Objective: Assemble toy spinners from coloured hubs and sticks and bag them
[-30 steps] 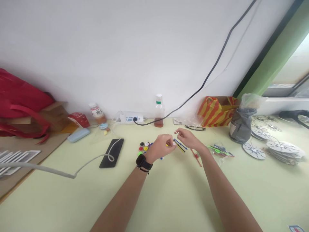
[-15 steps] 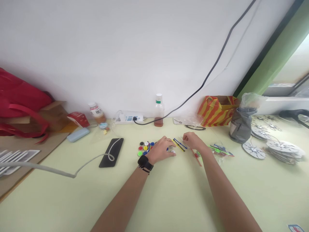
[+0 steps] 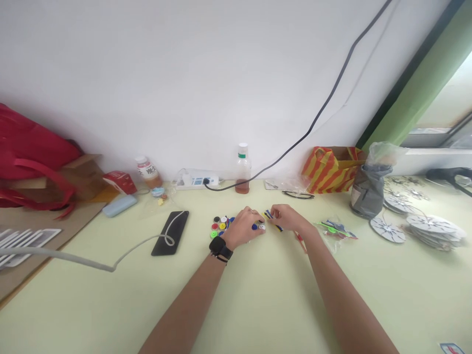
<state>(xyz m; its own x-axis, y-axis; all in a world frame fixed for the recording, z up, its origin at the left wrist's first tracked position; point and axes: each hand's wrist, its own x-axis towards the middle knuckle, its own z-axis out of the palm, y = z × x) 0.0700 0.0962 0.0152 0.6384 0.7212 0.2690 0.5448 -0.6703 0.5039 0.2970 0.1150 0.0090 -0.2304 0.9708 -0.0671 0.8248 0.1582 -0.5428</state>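
Observation:
My left hand [image 3: 243, 228], with a black watch [image 3: 218, 245] on its wrist, curves over small round discs. Between its thumb and fingertips a white disc [image 3: 262, 227] shows, beside a blue disc [image 3: 254, 226]. Loose coloured discs [image 3: 222, 225] lie left of this hand, partly covered by it. My right hand [image 3: 288, 218] is pinched closed over thin blue and yellow strips [image 3: 279, 228]; what sits in its fingertips is hidden. Below its wrist lies a red strip [image 3: 301, 242], partly covered by the forearm.
A black phone [image 3: 170, 233] with a pale cable lies left. Behind stand a bottle [image 3: 242, 169] and a power strip [image 3: 197, 180]. On the right are a plastic packet of coloured parts [image 3: 336, 229], a grey bag [image 3: 369, 191] and stacked white discs [image 3: 431, 226].
My right hand has moved left over the blue and yellow strips, closer to my left hand. The left hand's fingers have drawn in around the white disc.

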